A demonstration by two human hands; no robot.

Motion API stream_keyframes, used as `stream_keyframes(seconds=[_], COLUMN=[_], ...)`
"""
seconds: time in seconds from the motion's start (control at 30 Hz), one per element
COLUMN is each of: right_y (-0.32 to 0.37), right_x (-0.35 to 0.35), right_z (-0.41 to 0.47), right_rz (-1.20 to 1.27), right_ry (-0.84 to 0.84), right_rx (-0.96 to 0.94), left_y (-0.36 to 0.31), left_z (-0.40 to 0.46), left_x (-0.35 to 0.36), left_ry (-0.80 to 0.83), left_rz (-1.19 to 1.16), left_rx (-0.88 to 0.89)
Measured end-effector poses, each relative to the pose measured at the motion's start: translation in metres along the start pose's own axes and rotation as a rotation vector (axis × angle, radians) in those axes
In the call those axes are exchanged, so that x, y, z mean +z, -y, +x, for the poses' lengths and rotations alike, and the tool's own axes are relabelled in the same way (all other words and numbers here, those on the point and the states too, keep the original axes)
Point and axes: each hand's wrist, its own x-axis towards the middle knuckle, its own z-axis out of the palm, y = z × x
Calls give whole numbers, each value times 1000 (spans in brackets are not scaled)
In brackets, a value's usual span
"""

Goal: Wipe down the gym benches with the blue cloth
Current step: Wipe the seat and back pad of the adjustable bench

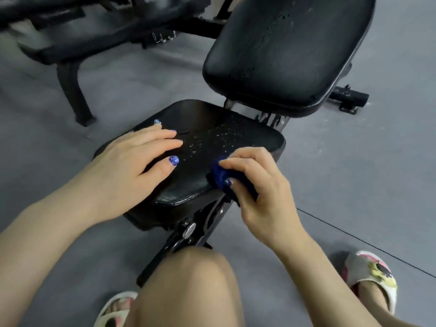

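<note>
Two hands work on the black seat pad (212, 128): the left hand (132, 159) lies flat with fingers spread at nine o'clock, the right hand (257, 182) grips the bunched blue cloth (220, 172) at the pad's four o'clock edge.

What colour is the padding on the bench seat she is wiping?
Black, speckled with small droplets; the seat pad shows best in the head view.

Just the one head cam here, wide-angle, looking forward and steeply down, really close over the bench seat (212, 147), with the backrest (290, 50) along the top edge.
</note>
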Motion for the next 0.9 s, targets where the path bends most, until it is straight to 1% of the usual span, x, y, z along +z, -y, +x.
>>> stream_keyframes(seconds=[0.07, 0.13, 0.23, 0.3, 0.47, 0.6, 0.67, 0.73, 0.8, 0.9], right_y=[2, -5, -29, -55, -119, -130, -128, -123, -116, -96], right_x=[-5, -10, -21, -32, -64, -68, -64, -60, -51, -28], right_z=[6, 12, 26, 36, 50, 47, 42, 34, 22, 3], right_rz=[-3, -7, -5, -23, -75, -68, -51, -15, 22, 88], right_ry=[137, 240, 342, 361, 344, 288, 256, 188, 75, -72], right_rx=[-141, -226, -267, -267, -159, -105, -49, 13, 61, 74], left_y=[-10, -28, -59, -72, -80, -88, -92, -96, -103, -123], left_z=[-3, -5, -8, -10, -10, -9, -7, -3, 6, 33], left_x=[0, -1, -8, -12, -16, -21, -23, -26, -24, -10], left_ry=[-28, -65, -87, -76, -2, 40, 82, 113, 108, 100], left_rz=[-30, -90, -49, 7, 93, 110, 106, 116, 142, 107], left_rx=[-57, -107, -176, -246, -288, -335, -357, -360, -339, -291])
